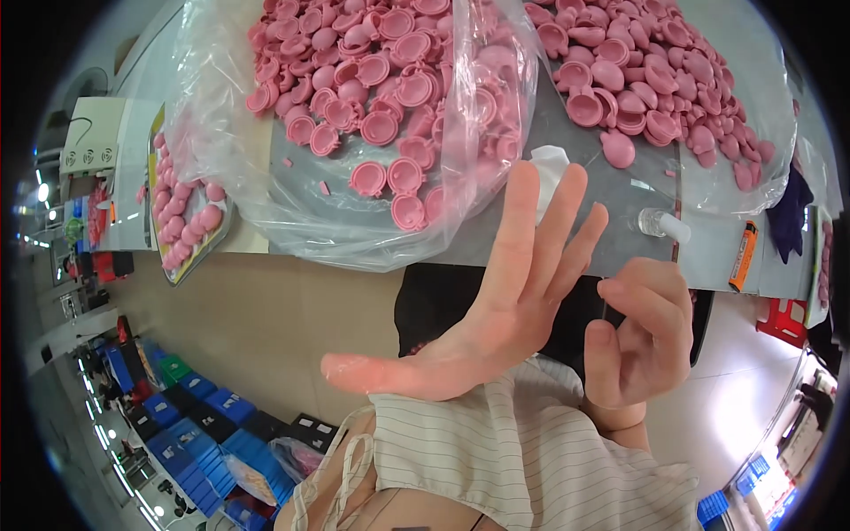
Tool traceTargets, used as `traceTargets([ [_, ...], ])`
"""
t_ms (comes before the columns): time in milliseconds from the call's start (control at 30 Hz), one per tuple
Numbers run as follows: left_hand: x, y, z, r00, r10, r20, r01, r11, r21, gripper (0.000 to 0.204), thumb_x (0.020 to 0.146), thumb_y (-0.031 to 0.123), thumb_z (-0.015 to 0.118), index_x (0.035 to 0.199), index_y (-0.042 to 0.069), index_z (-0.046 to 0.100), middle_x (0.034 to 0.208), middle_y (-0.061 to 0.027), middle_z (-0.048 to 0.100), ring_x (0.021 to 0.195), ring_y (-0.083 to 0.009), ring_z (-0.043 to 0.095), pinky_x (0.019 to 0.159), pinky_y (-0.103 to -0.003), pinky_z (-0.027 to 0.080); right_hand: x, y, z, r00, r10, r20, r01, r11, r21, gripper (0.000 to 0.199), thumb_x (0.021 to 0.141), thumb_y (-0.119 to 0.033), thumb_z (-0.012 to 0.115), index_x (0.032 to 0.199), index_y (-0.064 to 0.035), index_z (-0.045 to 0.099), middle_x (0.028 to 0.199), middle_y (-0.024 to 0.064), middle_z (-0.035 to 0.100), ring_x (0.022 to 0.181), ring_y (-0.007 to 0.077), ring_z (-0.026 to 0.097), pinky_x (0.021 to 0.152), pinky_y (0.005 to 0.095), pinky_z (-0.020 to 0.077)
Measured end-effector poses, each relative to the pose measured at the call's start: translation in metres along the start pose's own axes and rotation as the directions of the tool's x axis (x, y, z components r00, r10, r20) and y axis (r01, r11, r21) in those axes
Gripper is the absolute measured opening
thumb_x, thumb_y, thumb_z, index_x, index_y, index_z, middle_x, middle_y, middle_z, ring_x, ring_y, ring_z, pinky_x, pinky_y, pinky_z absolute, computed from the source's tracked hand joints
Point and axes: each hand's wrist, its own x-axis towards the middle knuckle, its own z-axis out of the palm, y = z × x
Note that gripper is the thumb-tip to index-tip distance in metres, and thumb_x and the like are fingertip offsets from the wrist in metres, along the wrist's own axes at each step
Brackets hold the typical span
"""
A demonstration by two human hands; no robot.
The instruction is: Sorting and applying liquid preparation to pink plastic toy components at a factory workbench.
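Observation:
My left hand [505, 310] is raised at the table's front edge, palm showing, with the fingers stretched apart and the thumb pointing left. It holds nothing. Behind its fingertips lies a crumpled white piece [551, 161], partly covered. To its right, my right hand [646, 332] has curled fingers, with thumb and index finger bent towards each other. A thin dark sliver [605, 308] seems to show between them, too small to name. Beyond my hands, a clear plastic bag [354, 252] holds many pink round plastic shells [379, 128], cup-like with small tabs.
A second heap of pink shells [633, 80] lies at the far right on plastic. Nearer are a small clear bottle [662, 224], an orange-handled tool [744, 257] and a dark cloth [788, 212]. A tray [181, 270] of pink pieces stands left; blue crates [190, 447] stand lower left.

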Motion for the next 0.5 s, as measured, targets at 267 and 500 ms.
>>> traceTargets([
  [267, 0.008, 0.006, 0.015, 0.864, -0.198, -0.463, 0.224, 0.975, 0.002, 0.096, 0.075, 0.066, 0.034, 0.135, 0.012, -0.019, 0.142, -0.0192, -0.012, 0.133, -0.0284, -0.008, 0.107, -0.042, -0.004, 0.004, -0.001, 0.019, 0.989, -0.136, 0.059, 0.126, 0.981, 0.146, 0.024, 0.064, -0.006, 0.063, 0.083, -0.0048, 0.047, 0.088, 0.0159, 0.056, 0.074, 0.0256, 0.051, 0.063, 0.0341, 0.0439],
  [500, -0.009, -0.018, 0.010, 0.885, -0.044, -0.463, 0.174, 0.955, 0.242, 0.072, 0.091, 0.035, 0.035, 0.136, 0.009, -0.015, 0.143, -0.0192, -0.007, 0.134, -0.0247, 0.000, 0.107, -0.037, -0.001, 0.001, -0.004, 0.028, 0.998, -0.057, 0.030, 0.045, 0.953, 0.301, 0.031, 0.062, -0.008, 0.069, 0.081, -0.0080, 0.044, 0.087, 0.0153, 0.055, 0.074, 0.0242, 0.050, 0.063, 0.0324, 0.0425],
])
